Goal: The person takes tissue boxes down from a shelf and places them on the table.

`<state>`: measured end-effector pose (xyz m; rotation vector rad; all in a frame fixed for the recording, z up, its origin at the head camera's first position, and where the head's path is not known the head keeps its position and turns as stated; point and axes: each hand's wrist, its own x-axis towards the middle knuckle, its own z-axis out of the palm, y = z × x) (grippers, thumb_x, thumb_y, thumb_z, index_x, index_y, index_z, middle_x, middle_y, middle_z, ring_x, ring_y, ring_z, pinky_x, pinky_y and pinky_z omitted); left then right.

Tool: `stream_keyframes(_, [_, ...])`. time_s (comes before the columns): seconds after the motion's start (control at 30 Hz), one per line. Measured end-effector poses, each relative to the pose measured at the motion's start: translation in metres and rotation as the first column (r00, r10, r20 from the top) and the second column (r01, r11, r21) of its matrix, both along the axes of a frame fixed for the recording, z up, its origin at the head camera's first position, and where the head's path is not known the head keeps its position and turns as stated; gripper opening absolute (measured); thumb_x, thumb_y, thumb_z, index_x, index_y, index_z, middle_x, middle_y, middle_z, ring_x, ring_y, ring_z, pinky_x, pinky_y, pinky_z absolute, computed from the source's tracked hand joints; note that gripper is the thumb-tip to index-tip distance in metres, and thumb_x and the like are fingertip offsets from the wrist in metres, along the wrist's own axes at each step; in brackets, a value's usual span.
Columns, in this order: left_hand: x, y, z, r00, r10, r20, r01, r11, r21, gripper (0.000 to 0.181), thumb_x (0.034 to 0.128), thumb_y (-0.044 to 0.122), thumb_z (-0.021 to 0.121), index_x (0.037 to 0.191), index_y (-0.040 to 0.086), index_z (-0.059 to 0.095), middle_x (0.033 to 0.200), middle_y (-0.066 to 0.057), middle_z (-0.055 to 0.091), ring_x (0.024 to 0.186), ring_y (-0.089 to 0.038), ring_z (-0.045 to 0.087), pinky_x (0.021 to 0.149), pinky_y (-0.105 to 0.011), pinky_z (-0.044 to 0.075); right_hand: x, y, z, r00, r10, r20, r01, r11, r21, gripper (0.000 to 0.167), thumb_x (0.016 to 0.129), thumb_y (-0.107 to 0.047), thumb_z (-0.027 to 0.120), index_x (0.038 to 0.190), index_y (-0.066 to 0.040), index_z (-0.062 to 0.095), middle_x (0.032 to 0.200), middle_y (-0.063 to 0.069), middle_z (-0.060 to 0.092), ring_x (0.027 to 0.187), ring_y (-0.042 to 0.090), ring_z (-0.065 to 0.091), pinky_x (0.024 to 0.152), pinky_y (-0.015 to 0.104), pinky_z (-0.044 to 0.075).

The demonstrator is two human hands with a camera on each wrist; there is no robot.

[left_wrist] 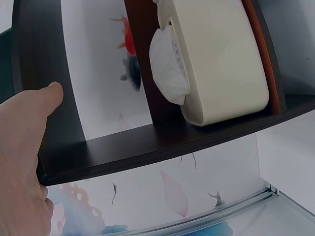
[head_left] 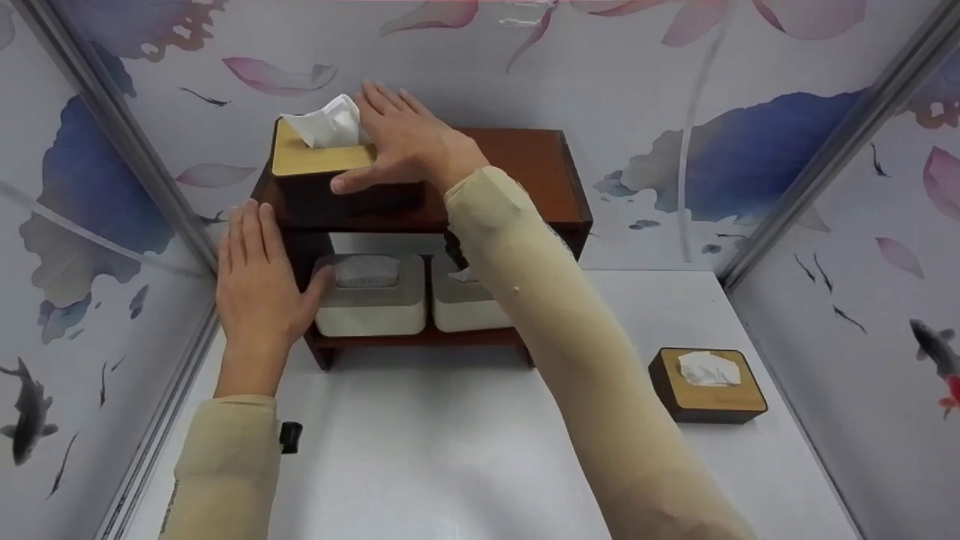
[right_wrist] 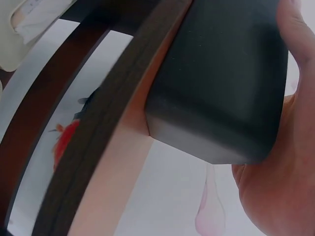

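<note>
A black tissue box (head_left: pixel 322 159) with a gold lid and a raised white tissue (head_left: pixel 330 124) stands at the left end of the top board of a dark brown shelf (head_left: pixel 517 161). Over its right part my right hand (head_left: pixel 416 146) grips it, thumb at the front and fingers reaching to the back. In the right wrist view, the box's dark side (right_wrist: pixel 216 83) meets the board. My left hand (head_left: pixel 262 281) rests along the shelf's left side, fingers straight; its thumb lies by the side panel (left_wrist: pixel 44 64) in the left wrist view.
Two cream tissue boxes (head_left: pixel 371 300) with grey tops sit on the shelf's lower board, the right one partly behind my sleeve. Another black and gold tissue box (head_left: pixel 709 382) lies on the white table (head_left: pixel 435 442) at the right. Patterned walls (head_left: pixel 637 82) enclose the table.
</note>
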<state>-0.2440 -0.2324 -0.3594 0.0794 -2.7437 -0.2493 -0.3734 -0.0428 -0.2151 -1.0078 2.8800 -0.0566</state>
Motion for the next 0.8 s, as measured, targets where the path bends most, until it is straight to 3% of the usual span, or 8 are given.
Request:
stream_keyframes(0.17, [0.0005,0.0001,-0.0008,1.000,-0.005,0.001,0.005,1.000,0.001,0.102,0.0931,0.056,0.054,0.156,0.005,-0.008,0.165,-0.017,-0.004,0.153,-0.034,-0.002,0.126,-0.048,0.004,-0.0045,-0.0020,-0.0044,0.999,0.006,0.036,-0.006,1.000,0.012,0.122,0.074,-0.084,0.052,0.158,-0.016,-0.005,0.165,0.004,-0.010,0.153,0.017,-0.010,0.126,0.036,-0.007])
stream_keyframes(0.4, [-0.0003,-0.0037,0.0007,1.000,-0.002,-0.012,0.002,1.000,-0.006,0.102,0.0930,0.056,0.054,0.156,0.006,-0.008,0.165,-0.016,-0.004,0.153,-0.033,-0.004,0.126,-0.047,0.004,-0.0038,-0.0036,-0.0031,0.999,0.041,-0.012,-0.041,0.999,-0.002,0.117,0.070,-0.084,0.057,0.158,-0.020,0.013,0.163,0.002,0.016,0.153,0.021,0.011,0.127,0.037,0.004])
stream_keyframes(0.6, [0.0004,-0.0042,0.0011,1.000,0.002,-0.001,-0.002,1.000,-0.008,0.101,0.0934,0.056,0.053,0.156,0.005,-0.009,0.165,-0.017,-0.005,0.153,-0.033,-0.004,0.126,-0.047,0.003,0.0020,-0.0032,-0.0004,1.000,0.020,0.004,-0.020,0.999,0.029,0.125,0.067,-0.085,0.058,0.159,-0.018,0.006,0.163,0.004,0.014,0.151,0.025,0.012,0.126,0.041,0.010])
stream_keyframes(0.8, [0.0000,-0.0022,0.0008,1.000,-0.005,0.001,0.005,1.000,-0.011,0.102,0.0930,0.056,0.053,0.156,0.005,-0.009,0.165,-0.017,-0.005,0.153,-0.033,-0.004,0.126,-0.048,0.003,0.0008,-0.0012,-0.0010,0.999,0.014,0.037,-0.016,0.998,0.068,0.126,0.068,-0.086,0.056,0.159,-0.017,0.001,0.166,0.006,-0.002,0.154,0.022,-0.002,0.126,0.043,0.000])
